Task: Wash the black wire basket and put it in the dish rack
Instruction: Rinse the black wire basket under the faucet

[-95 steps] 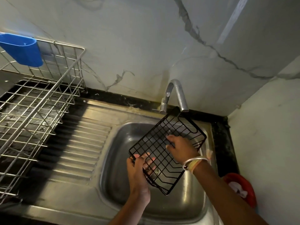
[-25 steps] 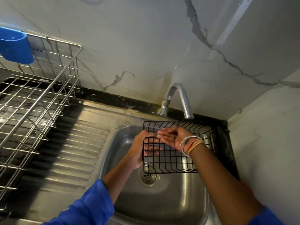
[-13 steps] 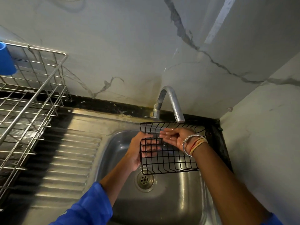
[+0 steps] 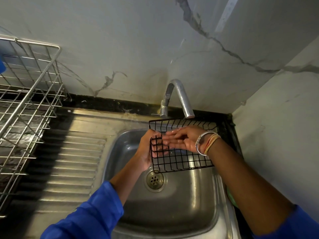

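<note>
From the head camera we see the black wire basket (image 4: 183,161) held in the air above the steel sink (image 4: 172,213), just under the spout of the curved faucet (image 4: 181,97). Its long axis runs left to right across the picture, roughly parallel to the back wall. The open side is turned up and towards us, with the far rim raised close to the spout and the near edge dropped towards the drain (image 4: 154,181).

The left hand (image 4: 146,150) grips the basket's short left end. Its fingers are curled round the wires, and we can make them out through the grid. The right hand (image 4: 184,139) lies inside the basket with the palm towards the mesh. Its fingers are straight, close together and pointing left, pressed flat on the wires (they glisten as if wet). Bangles (image 4: 205,142) sit on that wrist, and a blue sleeve (image 4: 86,219) covers the left forearm.

The ribbed drainboard (image 4: 65,163) lies left of the sink bowl. Beyond it, at the left edge, stands the metal dish rack (image 4: 29,107), well apart from the basket.
</note>
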Demonstrator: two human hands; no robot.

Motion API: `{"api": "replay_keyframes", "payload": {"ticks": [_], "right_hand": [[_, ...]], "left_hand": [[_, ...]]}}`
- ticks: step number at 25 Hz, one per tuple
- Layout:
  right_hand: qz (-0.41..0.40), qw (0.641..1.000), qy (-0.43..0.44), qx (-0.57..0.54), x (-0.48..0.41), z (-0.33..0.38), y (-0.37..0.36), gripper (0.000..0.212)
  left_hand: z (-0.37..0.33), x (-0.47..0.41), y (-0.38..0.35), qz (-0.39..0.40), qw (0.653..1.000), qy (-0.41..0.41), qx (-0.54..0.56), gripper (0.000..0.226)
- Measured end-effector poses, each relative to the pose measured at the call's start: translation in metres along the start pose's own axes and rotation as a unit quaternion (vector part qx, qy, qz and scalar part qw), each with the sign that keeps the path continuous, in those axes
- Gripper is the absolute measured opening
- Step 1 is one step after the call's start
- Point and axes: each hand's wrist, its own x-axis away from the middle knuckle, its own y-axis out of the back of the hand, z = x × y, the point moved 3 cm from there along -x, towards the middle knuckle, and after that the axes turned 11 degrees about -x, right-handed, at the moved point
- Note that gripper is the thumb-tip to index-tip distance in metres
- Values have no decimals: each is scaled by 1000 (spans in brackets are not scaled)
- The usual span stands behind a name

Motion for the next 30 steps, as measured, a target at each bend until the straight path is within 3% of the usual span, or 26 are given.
{"api": "replay_keyframes", "payload": {"ticks": [4,8,11,12,15,17,19,21,23,25,26,28,29,30], "right_hand": [[-39,998,13,36,-6,-9,-10,30],[-12,986,-60,157,-4,-25,-15,32],[-57,997,32,38,-13,-15,-22,25],[-51,998,27,21,-13,-18,-26,25],[-7,980,-98,175,-1,-31,-21,23],[-52,978,-46,198,-3,-15,-6,19],[-113,983,85,116,-8,6,-5,15],[-101,988,104,46,-6,10,-16,17],[-56,985,105,128,2,2,-14,16],[-61,936,176,299,19,5,1,16],[-111,885,265,367,33,12,14,16],[-254,764,465,369,70,27,40,20],[-285,747,498,335,79,28,56,26],[-268,786,475,292,81,26,70,40]], "left_hand": [[-4,0,-7,15,1000,-13,-10,44],[-5,0,-4,17,999,-41,-29,50],[-2,0,-5,18,998,-47,-29,41],[-1,-1,-4,14,998,-53,-28,36],[-7,0,7,6,997,-65,-34,39],[-11,1,13,9,998,-54,-20,48],[-13,1,10,12,999,-40,-16,60],[-12,-1,6,16,999,-39,-18,63],[-12,-4,7,10,999,-44,-18,53],[-13,-5,15,11,999,-44,-20,43],[-14,-6,20,10,999,-45,-19,42],[-16,-6,28,6,999,-45,-17,41],[-15,-8,30,9,999,-43,-18,43],[-15,-11,31,16,999,-41,-20,45]]}}
